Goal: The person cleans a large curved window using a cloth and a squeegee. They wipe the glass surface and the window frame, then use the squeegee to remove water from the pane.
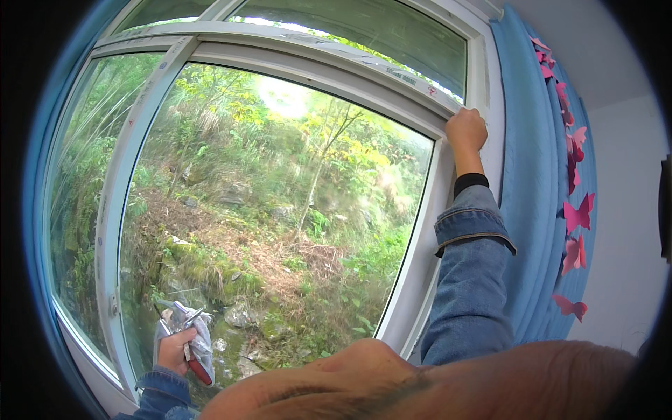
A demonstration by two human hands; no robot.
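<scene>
My right hand point(467, 130) is raised to the upper right corner of the white window frame point(329, 59). Its fingers are curled into a fist against the frame, and whatever they hold, if anything, is hidden. Low on the left, my left hand point(173, 350) is closed around a crumpled, clear plastic bag point(201, 336) in front of the window glass point(280, 210). A red-handled tool point(199, 371) sticks out below the fingers. Thin metal and dark pieces show at the bag's top; their kind is unclear.
Blue curtains point(528, 175) hang close to the right of the frame, with pink paper butterflies point(578, 213) on them. An upright window bar point(120, 210) with a small latch point(113, 304) stands left of my left hand. Outside rises a rocky, overgrown slope.
</scene>
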